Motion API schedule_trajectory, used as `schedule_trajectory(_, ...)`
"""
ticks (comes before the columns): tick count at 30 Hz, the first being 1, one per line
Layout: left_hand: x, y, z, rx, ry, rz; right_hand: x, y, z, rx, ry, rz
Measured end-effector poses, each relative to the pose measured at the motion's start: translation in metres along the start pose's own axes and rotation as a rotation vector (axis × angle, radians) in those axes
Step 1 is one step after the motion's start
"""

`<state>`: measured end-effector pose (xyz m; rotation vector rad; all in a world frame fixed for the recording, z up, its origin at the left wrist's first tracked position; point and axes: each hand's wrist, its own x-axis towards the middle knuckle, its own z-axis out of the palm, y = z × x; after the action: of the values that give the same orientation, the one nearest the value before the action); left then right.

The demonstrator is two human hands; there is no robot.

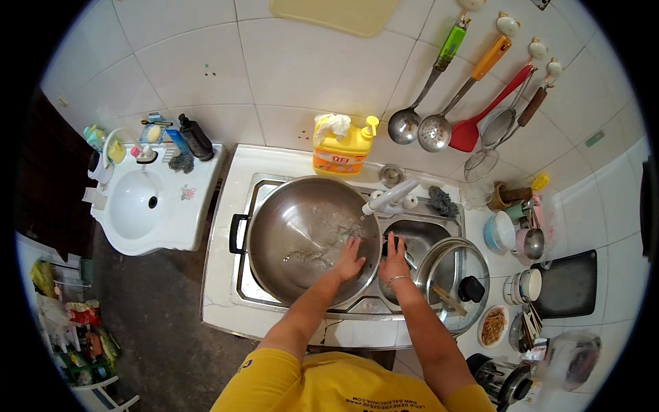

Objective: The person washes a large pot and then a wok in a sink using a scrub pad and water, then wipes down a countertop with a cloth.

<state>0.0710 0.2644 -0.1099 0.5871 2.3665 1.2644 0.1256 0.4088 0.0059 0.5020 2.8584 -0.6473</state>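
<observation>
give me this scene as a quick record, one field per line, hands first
left hand: inside the wide steel pan, fingers spread, at or just over the water
right hand: at the pan's right side, by a black handle; grip cannot be told
pan position: over the left part of the steel sink
tap: white, spout tip at the pan's right rim
right of pan: clear lid with black knob
behind pan: yellow pump bottle

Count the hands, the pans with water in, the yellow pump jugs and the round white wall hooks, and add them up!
Hands: 2 (left hand, right hand)
Pan with water: 1
Yellow pump jug: 1
White wall hooks: 4
Total: 8
</observation>
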Motion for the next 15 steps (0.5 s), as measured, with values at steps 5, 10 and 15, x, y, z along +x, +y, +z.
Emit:
schedule_trajectory(5, 0.019, 0.040, 0.023, -0.817, 0.167, -0.126, -0.001, -0.004, -0.007, -0.016, -0.058, 0.028)
schedule_trajectory(10, -0.018, 0.075, 0.006, -0.367, 0.042, 0.199, 0.002, 0.005, 0.003, 0.015, -0.071, 0.031)
schedule_trajectory(15, -0.100, 0.061, -0.016, -0.174, -0.215, 0.262, 0.001, 0.002, -0.003, 0.042, -0.088, 0.051)
